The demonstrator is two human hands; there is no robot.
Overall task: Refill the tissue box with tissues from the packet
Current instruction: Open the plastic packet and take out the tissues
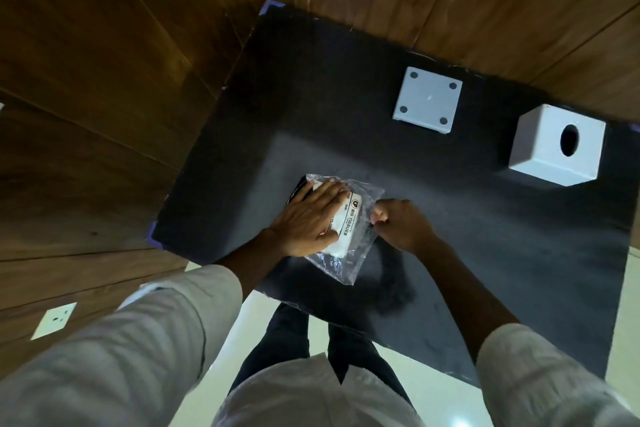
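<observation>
A clear plastic tissue packet (346,258) with white tissues and a "BIG TISSUES" label lies on the black table (485,236) near its front left. My left hand (308,220) presses flat on top of the packet, fingers spread. My right hand (401,224) is at the packet's right edge, its fingers pinched on the plastic. The white cube tissue box (557,146) with an oval hole in its top stands at the far right. Its separate white base plate (428,99), with a dark dot at each corner, lies behind the packet.
Wood-panelled walls (121,97) close off the table at the back and left. A white wall socket (53,320) sits low on the left wall. My legs and the pale floor (249,322) show below the table's front edge.
</observation>
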